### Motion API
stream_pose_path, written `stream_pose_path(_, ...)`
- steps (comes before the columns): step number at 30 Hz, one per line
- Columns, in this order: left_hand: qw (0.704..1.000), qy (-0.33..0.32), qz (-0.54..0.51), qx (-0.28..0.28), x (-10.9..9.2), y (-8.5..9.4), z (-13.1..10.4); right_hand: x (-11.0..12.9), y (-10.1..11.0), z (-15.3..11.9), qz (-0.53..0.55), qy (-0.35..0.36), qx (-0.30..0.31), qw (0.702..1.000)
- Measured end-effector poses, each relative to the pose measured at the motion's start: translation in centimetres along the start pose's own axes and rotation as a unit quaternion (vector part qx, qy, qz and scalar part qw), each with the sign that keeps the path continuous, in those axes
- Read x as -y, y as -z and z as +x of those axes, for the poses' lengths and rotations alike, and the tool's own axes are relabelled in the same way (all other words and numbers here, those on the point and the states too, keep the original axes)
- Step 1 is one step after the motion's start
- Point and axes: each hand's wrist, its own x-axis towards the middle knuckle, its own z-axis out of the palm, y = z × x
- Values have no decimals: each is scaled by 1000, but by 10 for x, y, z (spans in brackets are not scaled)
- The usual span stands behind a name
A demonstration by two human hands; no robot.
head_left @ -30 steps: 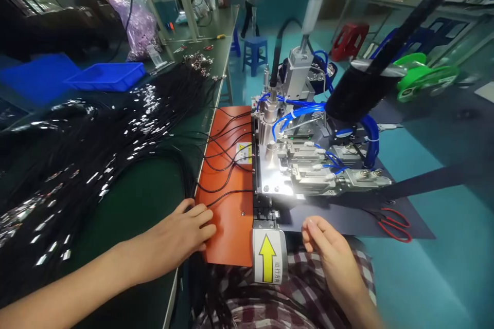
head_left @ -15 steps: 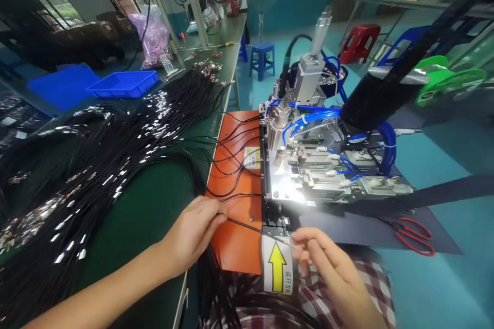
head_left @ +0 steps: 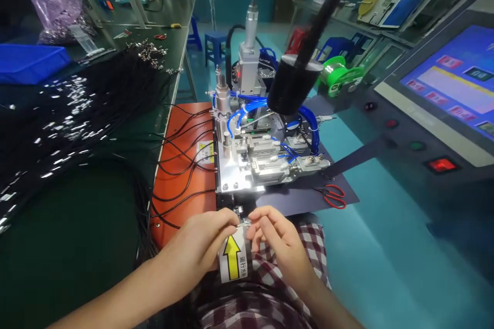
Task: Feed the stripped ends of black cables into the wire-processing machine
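My left hand point(head_left: 210, 234) is closed in a pinch just above the white label with a yellow arrow point(head_left: 232, 259). Thin pale wire ends point(head_left: 243, 224) stick out from its fingertips; the rest of that cable is hidden by the hand. Close on the right, my right hand point(head_left: 272, 231) has its fingers curled and slightly apart, near the wire ends, with nothing visible held. Beyond both hands stands a metal machine point(head_left: 250, 159) with blue tubes. Several black cables point(head_left: 185, 151) run over the orange plate point(head_left: 173, 123) to the machine's left edge.
A large heap of black cables point(head_left: 104, 92) covers the green table point(head_left: 77, 216) on the left, beside a blue tray point(head_left: 34, 61). Red-handled scissors point(head_left: 334, 197) lie right of the machine. A black cylinder point(head_left: 293, 85) hangs over it. A control screen point(head_left: 455, 82) stands at right.
The view has turned right, bringing the control screen in. My left hand has moved closer to my right hand, and the black cable length between them is now mostly hidden.
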Motion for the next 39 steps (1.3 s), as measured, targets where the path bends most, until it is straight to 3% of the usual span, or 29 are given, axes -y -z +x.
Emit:
stream_pose_path(4,982,85,-169,-20,8,-8,-1,2,2,2,28,-12,15,999)
stream_pose_path(7,969,100,-226,-24,10,-16,-6,2,-3,4,65,-27,35,997)
stream_pose_path(18,967,84,-237,-44,17,-27,-7,-9,-8,8,56,-41,21,997)
stream_pose_path(27,968,92,-228,-50,17,-27,-8,-8,-8,7,32,-3,3,999)
stream_pose_path(39,968,83,-230,-53,19,-29,-10,0,-2,15,53,-27,49,997)
